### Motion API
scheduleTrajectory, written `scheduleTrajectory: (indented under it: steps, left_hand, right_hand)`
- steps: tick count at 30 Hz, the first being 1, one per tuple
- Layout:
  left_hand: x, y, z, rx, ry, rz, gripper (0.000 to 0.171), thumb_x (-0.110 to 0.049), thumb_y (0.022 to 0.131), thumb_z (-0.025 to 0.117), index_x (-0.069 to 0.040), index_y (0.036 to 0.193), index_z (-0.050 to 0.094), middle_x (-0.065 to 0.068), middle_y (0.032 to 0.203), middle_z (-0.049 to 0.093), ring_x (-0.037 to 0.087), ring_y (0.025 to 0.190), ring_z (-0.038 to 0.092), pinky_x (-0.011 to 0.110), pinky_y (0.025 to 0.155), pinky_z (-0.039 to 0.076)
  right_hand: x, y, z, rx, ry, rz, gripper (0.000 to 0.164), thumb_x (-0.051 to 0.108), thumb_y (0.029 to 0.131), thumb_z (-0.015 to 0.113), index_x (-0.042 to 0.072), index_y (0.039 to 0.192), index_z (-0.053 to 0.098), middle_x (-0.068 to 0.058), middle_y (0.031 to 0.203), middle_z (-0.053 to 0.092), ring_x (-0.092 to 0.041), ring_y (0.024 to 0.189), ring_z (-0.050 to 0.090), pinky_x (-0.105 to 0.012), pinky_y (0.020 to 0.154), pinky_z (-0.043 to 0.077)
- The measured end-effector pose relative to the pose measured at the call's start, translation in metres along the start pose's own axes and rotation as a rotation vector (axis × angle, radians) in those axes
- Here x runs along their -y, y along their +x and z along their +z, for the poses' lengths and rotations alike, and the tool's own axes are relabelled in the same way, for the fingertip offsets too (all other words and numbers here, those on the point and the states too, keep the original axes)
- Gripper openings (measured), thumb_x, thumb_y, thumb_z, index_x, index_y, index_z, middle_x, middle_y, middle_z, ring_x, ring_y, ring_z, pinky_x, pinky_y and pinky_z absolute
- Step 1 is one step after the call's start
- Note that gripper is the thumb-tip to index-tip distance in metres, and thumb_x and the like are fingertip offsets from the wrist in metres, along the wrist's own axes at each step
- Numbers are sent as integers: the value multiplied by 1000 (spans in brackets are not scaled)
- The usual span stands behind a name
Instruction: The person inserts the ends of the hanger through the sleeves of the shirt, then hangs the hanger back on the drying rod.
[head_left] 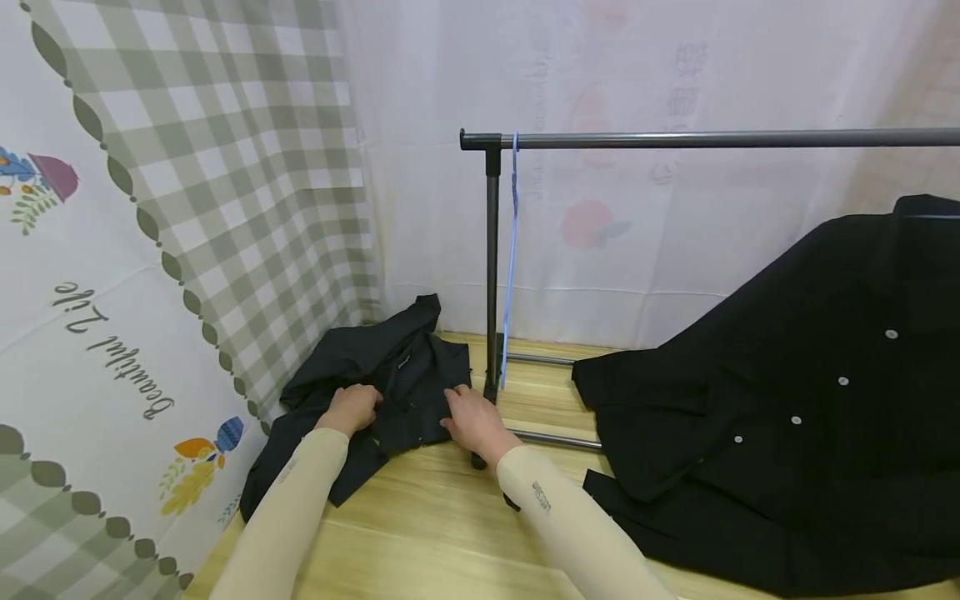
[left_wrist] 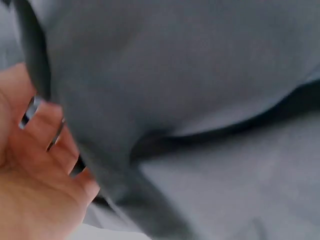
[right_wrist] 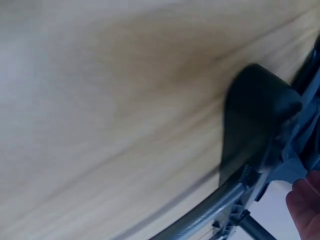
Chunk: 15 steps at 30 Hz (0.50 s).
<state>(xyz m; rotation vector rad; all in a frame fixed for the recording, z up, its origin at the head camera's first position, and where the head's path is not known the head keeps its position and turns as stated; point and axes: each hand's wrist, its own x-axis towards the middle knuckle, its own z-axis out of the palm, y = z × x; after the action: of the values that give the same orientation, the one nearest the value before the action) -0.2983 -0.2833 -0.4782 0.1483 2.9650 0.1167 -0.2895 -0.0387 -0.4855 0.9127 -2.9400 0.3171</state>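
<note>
A crumpled dark navy garment (head_left: 420,383) lies on the wooden surface beside the rack's upright, with a small label showing among its folds. On its left part rests my left hand (head_left: 352,408). In the left wrist view, the fingers (left_wrist: 50,130) go in behind a fold of the cloth (left_wrist: 150,75), which hides their tips, so I cannot tell whether they grip it. My right hand (head_left: 476,421) touches the garment's right edge, thumb and fingers apart, close to the rack's foot. Only its fingertips (right_wrist: 302,200) show at the edge of the right wrist view.
A metal clothes rack (head_left: 675,140) spans the right side, its black foot (right_wrist: 255,120) on the wooden surface (head_left: 420,533). From its bar hangs a blue hanger (head_left: 512,250), seen edge-on. A black buttoned shirt (head_left: 750,400) spreads at the right. Checked cloth (head_left: 225,108) covers the left wall.
</note>
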Motion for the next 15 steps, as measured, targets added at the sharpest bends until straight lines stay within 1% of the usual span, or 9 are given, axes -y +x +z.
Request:
scheduleTrajectory:
  steps: [2,4,7,8,10,12,14,15]
  left_hand:
    - [2,-1,-5,13,-2,4,24,-3,93,62,-5,114,73,16,112,69,37,101,63,57,92,44]
    - [3,-1,-9,-7,1,13,18,-5,94,61,-6,106,74,14,104,69,33,92,64,53,87,47]
    - [2,-1,-14,-90,2,39,12,-8,95,61,-9,94,73,9,90,68,28,78,62,48,77,49]
    - [2,-1,-15,-124,3,48,11,-9,95,61,-9,93,72,9,88,67,28,77,61,47,76,49]
    - [1,-2,-16,-176,-7,55,11,-10,96,61,-8,98,72,10,92,66,30,82,60,48,80,49]
    - [1,-3,-16,-208,-22,54,17,-13,97,62,-6,110,70,12,102,64,33,94,59,50,87,47]
    - [3,-4,-15,-209,-47,46,30,-19,97,63,-5,123,65,16,116,61,38,110,54,53,96,42]
    - [4,-4,-14,-192,-69,43,37,-22,97,64,-5,130,61,18,124,58,40,117,51,55,100,39]
  right_hand:
    - [1,7,0,6,0,3,57,33,97,67,2,142,51,-17,137,53,-31,121,56,-37,92,51]
    - [1,14,-1,11,0,8,58,33,97,66,1,142,50,-18,137,52,-32,121,56,-38,93,51]
    - [-1,23,-3,6,8,22,59,32,96,68,-1,141,50,-20,136,52,-33,118,57,-38,93,51]
    - [-2,26,-3,5,17,32,59,31,95,69,-2,141,49,-21,136,52,-34,118,57,-38,93,51]
    - [-4,31,-4,12,44,58,61,29,94,70,-3,141,48,-22,137,50,-35,118,57,-39,93,51]
    - [-6,36,-5,30,71,82,64,27,94,71,-3,143,44,-23,141,46,-36,119,56,-41,94,50]
    - [-7,41,-6,55,97,88,67,26,95,71,-4,146,40,-24,145,42,-36,122,55,-41,95,50]
    - [-7,43,-6,67,106,87,68,25,94,71,-5,147,39,-25,146,41,-37,122,54,-42,96,49]
